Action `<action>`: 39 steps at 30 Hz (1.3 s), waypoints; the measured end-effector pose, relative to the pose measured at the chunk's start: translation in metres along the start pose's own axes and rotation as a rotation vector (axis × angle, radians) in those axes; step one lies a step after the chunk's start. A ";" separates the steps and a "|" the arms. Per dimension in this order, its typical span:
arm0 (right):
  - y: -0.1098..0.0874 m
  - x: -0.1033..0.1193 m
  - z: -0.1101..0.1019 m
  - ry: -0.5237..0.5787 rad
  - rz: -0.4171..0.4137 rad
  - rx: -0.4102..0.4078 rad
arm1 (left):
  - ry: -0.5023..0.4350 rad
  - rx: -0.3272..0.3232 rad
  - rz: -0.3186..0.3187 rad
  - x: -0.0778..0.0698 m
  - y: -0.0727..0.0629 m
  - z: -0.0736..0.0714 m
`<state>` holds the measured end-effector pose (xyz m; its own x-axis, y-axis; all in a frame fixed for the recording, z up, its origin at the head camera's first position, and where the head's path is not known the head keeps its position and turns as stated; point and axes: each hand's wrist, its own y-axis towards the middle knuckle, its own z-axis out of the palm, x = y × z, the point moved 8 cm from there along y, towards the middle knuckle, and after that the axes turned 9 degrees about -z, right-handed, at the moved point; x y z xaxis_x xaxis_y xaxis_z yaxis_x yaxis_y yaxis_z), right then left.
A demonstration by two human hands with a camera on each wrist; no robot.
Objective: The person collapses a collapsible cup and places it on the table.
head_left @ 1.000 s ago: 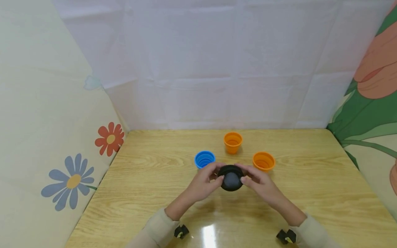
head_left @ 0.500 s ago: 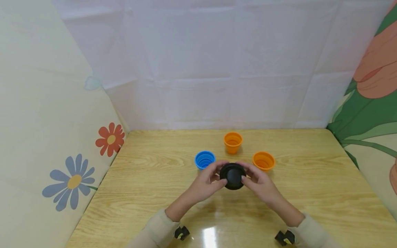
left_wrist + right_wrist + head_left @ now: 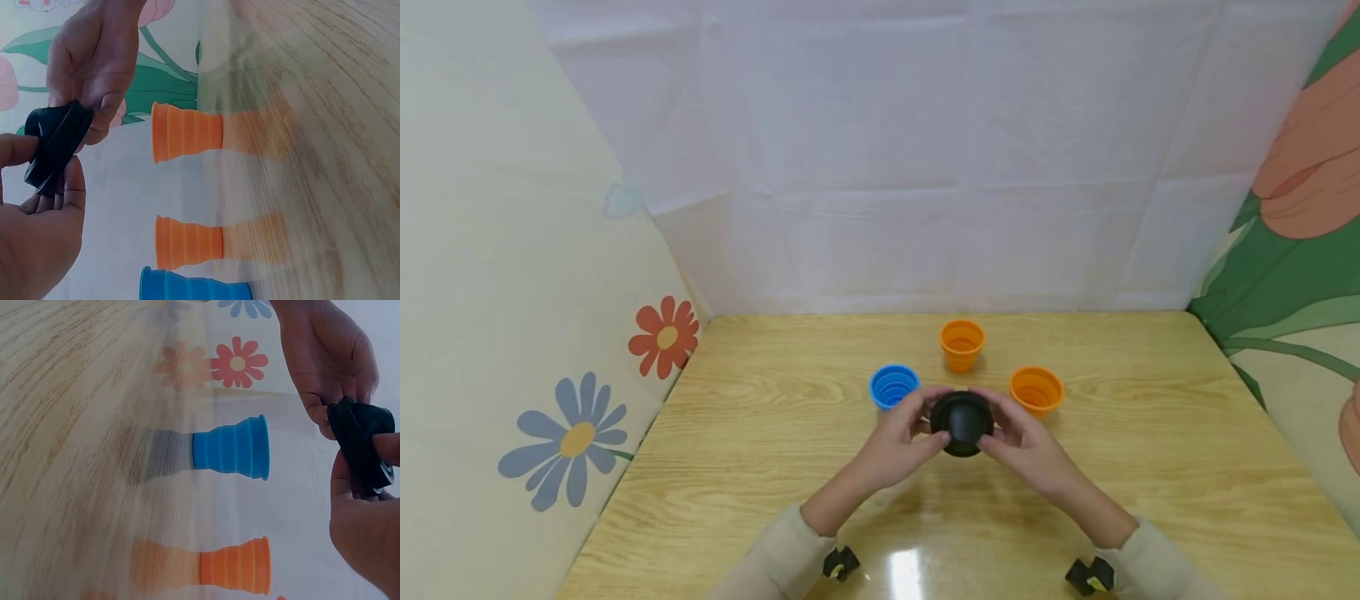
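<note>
Both hands hold a black collapsible cup (image 3: 961, 423), folded down to a thick disc, up off the table. Its round face is turned toward the head camera. At its left side the left hand (image 3: 895, 442) grips the rim, thumb on the near face and fingers behind. The right hand (image 3: 1030, 446) pinches the opposite side the same way. Side-on in the left wrist view, the black cup (image 3: 57, 147) looks squat and tilted. Beyond the hands stand a blue cup (image 3: 893, 387), partly covered by the left hand, and two orange cups, one at the back (image 3: 962, 345) and one at right (image 3: 1037, 390).
All three standing cups are upright and extended on the wood-grain table (image 3: 760, 433). A white cloth (image 3: 865, 167) hangs behind the table's back edge. Flower-printed panels flank it, one at left (image 3: 490, 275) and one at right (image 3: 1285, 333).
The black cup has tipped so its round face turns more toward the head camera, and it has risen slightly. The right thumb has shifted down its edge. The standing cups have not moved.
</note>
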<state>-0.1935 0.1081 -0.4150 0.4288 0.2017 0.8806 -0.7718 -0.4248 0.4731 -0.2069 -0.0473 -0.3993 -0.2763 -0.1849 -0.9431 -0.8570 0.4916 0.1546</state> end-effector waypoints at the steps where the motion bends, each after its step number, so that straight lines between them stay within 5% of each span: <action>1: 0.000 0.000 0.000 -0.008 -0.002 -0.005 | 0.003 0.007 0.004 0.000 0.000 0.001; 10: 0.002 0.000 0.000 -0.074 -0.008 -0.061 | 0.077 -0.012 -0.002 0.003 0.001 0.001; 21: -0.002 -0.008 -0.006 -0.161 0.113 -0.046 | 0.094 0.025 -0.059 0.006 0.000 0.000; 26: -0.002 -0.008 -0.005 -0.129 0.151 0.005 | 0.076 0.064 -0.078 0.009 0.001 0.001; 33: 0.001 -0.010 -0.005 -0.116 0.193 0.089 | 0.069 0.034 -0.154 0.013 0.003 -0.001; 39: 0.000 -0.018 -0.012 -0.147 0.203 0.029 | -0.012 0.016 -0.192 0.021 0.007 -0.002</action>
<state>-0.2067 0.1153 -0.4302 0.3316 -0.0196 0.9432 -0.8362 -0.4690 0.2843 -0.2193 -0.0498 -0.4173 -0.1031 -0.2662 -0.9584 -0.8862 0.4621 -0.0330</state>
